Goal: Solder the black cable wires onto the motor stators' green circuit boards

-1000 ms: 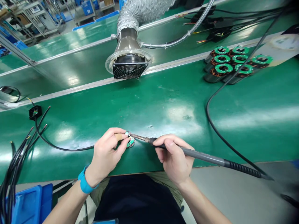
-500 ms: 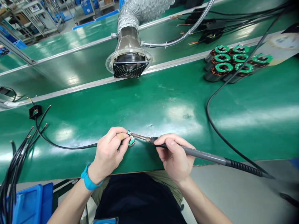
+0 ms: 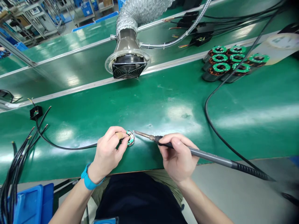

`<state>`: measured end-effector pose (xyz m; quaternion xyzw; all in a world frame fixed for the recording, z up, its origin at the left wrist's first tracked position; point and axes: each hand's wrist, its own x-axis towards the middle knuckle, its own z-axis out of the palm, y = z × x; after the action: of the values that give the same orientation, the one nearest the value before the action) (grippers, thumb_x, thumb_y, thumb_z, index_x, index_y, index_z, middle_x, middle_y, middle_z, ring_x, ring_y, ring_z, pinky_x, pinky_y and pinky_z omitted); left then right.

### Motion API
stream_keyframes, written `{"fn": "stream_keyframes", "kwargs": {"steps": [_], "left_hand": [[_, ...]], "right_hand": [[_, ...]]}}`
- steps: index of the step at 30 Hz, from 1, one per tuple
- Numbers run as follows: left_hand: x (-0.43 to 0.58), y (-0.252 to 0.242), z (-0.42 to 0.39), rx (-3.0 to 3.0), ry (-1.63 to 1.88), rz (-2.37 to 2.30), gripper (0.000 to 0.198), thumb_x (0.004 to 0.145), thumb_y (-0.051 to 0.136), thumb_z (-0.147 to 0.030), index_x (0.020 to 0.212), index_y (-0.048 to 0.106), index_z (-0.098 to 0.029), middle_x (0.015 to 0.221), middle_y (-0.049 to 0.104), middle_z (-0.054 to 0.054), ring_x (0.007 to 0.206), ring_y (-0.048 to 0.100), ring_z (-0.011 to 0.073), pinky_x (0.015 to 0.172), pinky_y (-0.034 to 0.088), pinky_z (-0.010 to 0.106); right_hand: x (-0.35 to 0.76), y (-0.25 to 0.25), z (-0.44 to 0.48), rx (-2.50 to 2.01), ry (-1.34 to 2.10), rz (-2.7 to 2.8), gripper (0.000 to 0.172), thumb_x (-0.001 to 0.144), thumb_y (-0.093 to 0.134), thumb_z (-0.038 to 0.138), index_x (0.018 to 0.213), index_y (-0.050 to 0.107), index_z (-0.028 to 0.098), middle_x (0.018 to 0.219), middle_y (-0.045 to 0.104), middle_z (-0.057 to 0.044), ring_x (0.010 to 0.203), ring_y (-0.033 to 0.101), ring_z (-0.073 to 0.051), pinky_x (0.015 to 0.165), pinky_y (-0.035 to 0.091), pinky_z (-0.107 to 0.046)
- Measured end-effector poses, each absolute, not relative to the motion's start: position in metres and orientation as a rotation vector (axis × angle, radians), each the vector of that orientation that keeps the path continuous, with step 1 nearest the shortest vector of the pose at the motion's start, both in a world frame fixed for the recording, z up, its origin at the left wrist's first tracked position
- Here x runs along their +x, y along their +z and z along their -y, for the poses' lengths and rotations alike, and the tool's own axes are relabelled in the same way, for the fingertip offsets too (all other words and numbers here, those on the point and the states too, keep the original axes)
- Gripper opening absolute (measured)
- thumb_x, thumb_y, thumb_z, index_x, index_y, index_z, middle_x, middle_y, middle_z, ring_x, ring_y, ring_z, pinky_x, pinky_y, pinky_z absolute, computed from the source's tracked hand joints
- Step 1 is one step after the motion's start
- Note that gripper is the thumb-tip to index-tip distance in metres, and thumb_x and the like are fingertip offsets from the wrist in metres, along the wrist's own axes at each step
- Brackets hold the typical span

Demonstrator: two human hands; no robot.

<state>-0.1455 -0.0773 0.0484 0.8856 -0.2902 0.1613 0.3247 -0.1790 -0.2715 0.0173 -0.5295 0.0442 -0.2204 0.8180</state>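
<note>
My left hand [image 3: 109,146], with a tan finger cover and a blue wristband, is closed in a pinch at the round green-and-white circuit board [image 3: 131,138]. A black cable [image 3: 77,148] runs into this hand from the left; its wire ends at the fingertips are mostly hidden. My right hand [image 3: 178,155] grips a soldering iron [image 3: 205,156] like a pen. The iron's metal tip points left and stands just off the board's right edge, apart from it.
A fume extractor fan [image 3: 129,70] hangs beyond my hands. Several wound motor stators [image 3: 219,67] with green tops stand at the back right. The iron's cord [image 3: 210,121] curves over the bench. Loose black cables [image 3: 17,165] and a blue bin [image 3: 30,202] are at the left.
My right hand has drawn the soldering iron to the right, and its tip has left the board. The left hand has stayed at the board.
</note>
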Motion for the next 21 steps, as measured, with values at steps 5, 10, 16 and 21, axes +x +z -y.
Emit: {"fn": "stream_keyframes", "kwargs": {"steps": [5,10,16,21], "left_hand": [[-0.147,0.048,0.077,2.325,0.428,0.747,0.013,0.095,0.069,-0.005,0.1,0.065,-0.016,0.102,0.068,0.006,0.092,0.068,0.0131,0.076,0.054,0.022],[-0.145,0.048,0.078,2.33,0.438,0.751,0.011,0.096,0.069,-0.007,0.098,0.065,-0.016,0.101,0.068,0.006,0.092,0.067,0.0134,0.075,0.053,0.023],[-0.144,0.047,0.076,2.319,0.434,0.72,0.008,0.097,0.069,-0.009,0.095,0.067,-0.016,0.102,0.067,0.005,0.09,0.067,0.0125,0.07,0.051,0.022],[-0.14,0.04,0.074,2.312,0.503,0.731,0.006,0.097,0.07,-0.014,0.092,0.069,-0.016,0.1,0.067,0.004,0.083,0.063,0.0115,0.065,0.048,0.022]], "right_hand": [[-0.183,0.015,0.271,-1.2,-0.48,-0.052,0.028,0.102,0.057,0.026,0.084,0.077,0.018,0.057,0.056,0.002,0.039,0.044,-0.009,0.037,0.028,-0.019],[-0.187,0.009,0.268,-1.275,-0.551,-0.028,0.028,0.105,0.057,0.028,0.088,0.077,0.019,0.06,0.058,0.001,0.042,0.048,-0.01,0.038,0.032,-0.021],[-0.184,0.002,0.264,-1.437,-0.644,-0.017,0.03,0.109,0.052,0.033,0.097,0.075,0.018,0.063,0.056,0.003,0.048,0.051,-0.012,0.049,0.043,-0.025],[-0.174,-0.001,0.262,-1.468,-0.721,0.039,0.029,0.112,0.049,0.034,0.105,0.073,0.019,0.071,0.06,0.002,0.053,0.054,-0.011,0.056,0.047,-0.025]]}}
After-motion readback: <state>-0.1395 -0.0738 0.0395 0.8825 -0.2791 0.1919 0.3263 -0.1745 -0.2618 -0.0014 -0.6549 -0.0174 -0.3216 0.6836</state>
